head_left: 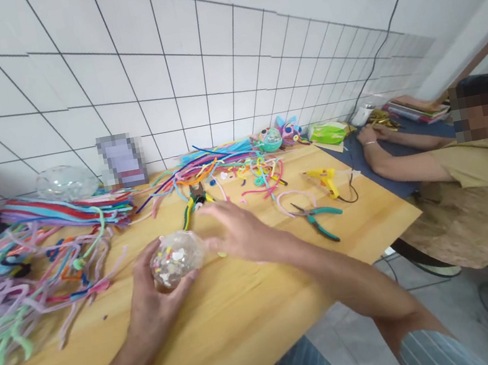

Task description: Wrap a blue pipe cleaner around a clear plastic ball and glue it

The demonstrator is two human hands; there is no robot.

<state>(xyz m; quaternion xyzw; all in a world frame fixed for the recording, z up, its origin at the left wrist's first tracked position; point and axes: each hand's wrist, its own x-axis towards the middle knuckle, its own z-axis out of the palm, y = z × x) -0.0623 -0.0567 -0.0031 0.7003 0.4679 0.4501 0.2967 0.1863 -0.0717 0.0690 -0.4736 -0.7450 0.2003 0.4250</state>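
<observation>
My left hand (148,294) is wrapped around a clear plastic ball (177,258) with small white, yellow and pink bits in it, held just above the wooden table. To the right of the ball hovers my right hand (241,233), its thumb and fingers apart and nothing visible between them. Its fingertips are close to a pair of cutters (187,212) with yellow-green handles, lying beyond the ball. Farther right, pliers with teal handles (319,219) lie on the table beside a yellow glue gun (325,182).
Tangled pipe cleaners (23,297) cover the left side, with a bundle of straight ones (69,210) behind. Another clear ball (65,181) and a phone (123,160) stand by the tiled wall. At right, a person (485,184) sits at a dark blue table surface.
</observation>
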